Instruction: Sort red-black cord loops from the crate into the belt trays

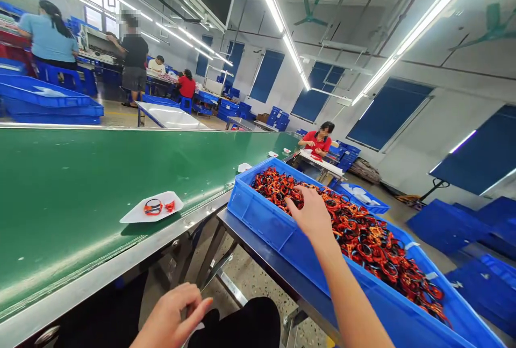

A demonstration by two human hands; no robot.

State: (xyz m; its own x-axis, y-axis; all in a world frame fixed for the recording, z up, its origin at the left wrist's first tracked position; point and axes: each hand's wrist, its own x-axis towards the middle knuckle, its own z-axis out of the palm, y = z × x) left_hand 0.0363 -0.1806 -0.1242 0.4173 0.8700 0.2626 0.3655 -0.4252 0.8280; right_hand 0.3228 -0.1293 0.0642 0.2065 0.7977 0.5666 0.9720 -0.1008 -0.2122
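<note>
- Left hand, seven o'clock: half curled, thumb out; cannot tell whether it holds anything.
- Right hand, four o'clock: thumb and fingers apart at orange-and-black parts; grip hidden.
- Blue bin around these, four o'clock.
- White tray, eight o'clock, on green belt.
- Person in red, three o'clock; blue blinds, two.

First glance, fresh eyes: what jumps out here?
Probably the long blue bin on the right, heaped with orange-and-black parts, with the right hand at the heap, fingers spread. Next, the wide green conveyor belt on the left, where a white tray near the close edge carries a few of the same-coloured pieces.
</note>
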